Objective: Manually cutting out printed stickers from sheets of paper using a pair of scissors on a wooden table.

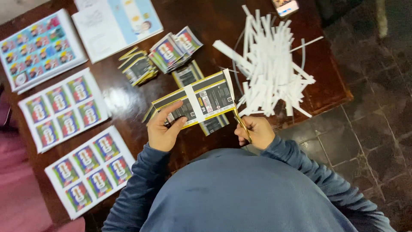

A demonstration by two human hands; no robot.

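Note:
My left hand holds a printed strip of dark yellow-edged labels by its left end, thumb on top, above the dark wooden table. My right hand grips yellow-handled scissors, whose blades meet the strip's lower right edge. Both arms wear blue sleeves. More cut dark labels lie under the strip.
A heap of white paper trimmings lies to the right. Stacks of cut colourful cards and dark labels sit ahead. Uncut printed sheets cover the left side. A phone rests at the far edge. Tiled floor is right.

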